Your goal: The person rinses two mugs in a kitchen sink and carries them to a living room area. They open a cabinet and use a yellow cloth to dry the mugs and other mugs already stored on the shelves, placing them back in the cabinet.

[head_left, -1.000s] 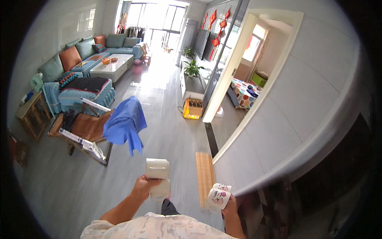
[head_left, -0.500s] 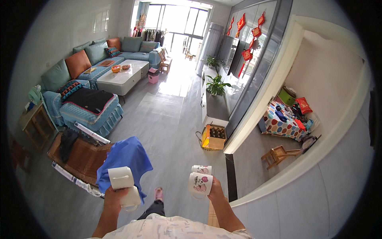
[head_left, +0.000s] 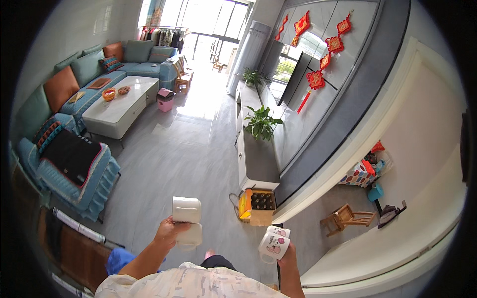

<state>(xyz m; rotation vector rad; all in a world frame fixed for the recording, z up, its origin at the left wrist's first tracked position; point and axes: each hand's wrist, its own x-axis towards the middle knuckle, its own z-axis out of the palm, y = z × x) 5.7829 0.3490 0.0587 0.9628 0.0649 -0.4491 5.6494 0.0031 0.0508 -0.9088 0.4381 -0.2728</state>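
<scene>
We held four white mugs in front of our body, two in each hand, above a gray floor (head_left: pixel 166 169). On the left, our left hand (head_left: pixel 167 234) gripped an upper mug (head_left: pixel 187 211) and a lower mug (head_left: pixel 190 235), which touched one above the other. The left fingers (head_left: pixel 182 227) were closed on the pair where the two met. We could not tell which way their openings faced.

On the right, our right hand (head_left: pixel 288 256) held a printed mug (head_left: pixel 274 246) with a pink heart and a pink cartoon figure, tilted, its handle on the left. A second mug (head_left: pixel 281 231) with similar pictures sat just behind it. The right fingers were bent against the side of the printed mug, mostly hidden, so we could not tell exactly how they gripped the second one.

Beyond our right hand, an open yellow box (head_left: pixel 244 207) of dark bottles (head_left: pixel 262 199) stood on the floor at the end of a long cabinet (head_left: pixel 260 164), which carried a leafy plant (head_left: pixel 262 124). Red hangings (head_left: pixel 315 79) decorated the wall above. Through a doorway at right we saw a wooden chair (head_left: pixel 344 216).

To the left, a blue sofa (head_left: pixel 133 71) curved around a low white desk (head_left: pixel 113 113) bearing an orange basket (head_left: pixel 109 94). A pink bin (head_left: pixel 165 104) stood beside the desk. At lower left, a blue cloth (head_left: pixel 118 259) lay by a brown chair (head_left: pixel 74 247), partly behind our left forearm.
</scene>
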